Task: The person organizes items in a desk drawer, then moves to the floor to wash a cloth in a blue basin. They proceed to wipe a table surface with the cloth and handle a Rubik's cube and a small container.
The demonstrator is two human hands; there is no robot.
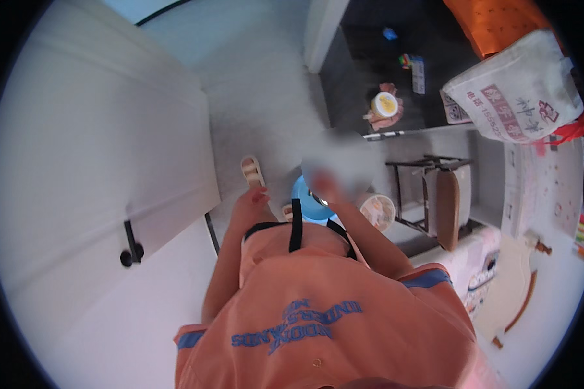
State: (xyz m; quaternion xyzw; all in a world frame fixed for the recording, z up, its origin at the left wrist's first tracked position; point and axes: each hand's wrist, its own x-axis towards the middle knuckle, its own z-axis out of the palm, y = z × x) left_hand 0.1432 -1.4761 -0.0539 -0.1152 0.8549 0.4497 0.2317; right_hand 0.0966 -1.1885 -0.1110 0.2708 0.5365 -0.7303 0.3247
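Observation:
My left hand [258,196] hangs beside my thigh, its fingers loosely apart with nothing seen in them. It is nearest to my cream sandal [251,170], which stands on the grey floor beyond it. My right hand [335,193] reaches over a blue plastic basin [302,194]. A hazy blurred patch hides its fingers, so I cannot make out a grip. Close to the fingers a small dark and white item [318,198] shows against the basin. A round translucent bin [378,212] with crumpled contents stands to the right of the basin.
A white door [175,146] with a black handle [132,245] fills the left. At the right are a dark desk [355,63] with a lidded tub [384,104] on a pink cloth, a printed white bag [516,92], a chair [447,209] and a bed's headboard [511,291].

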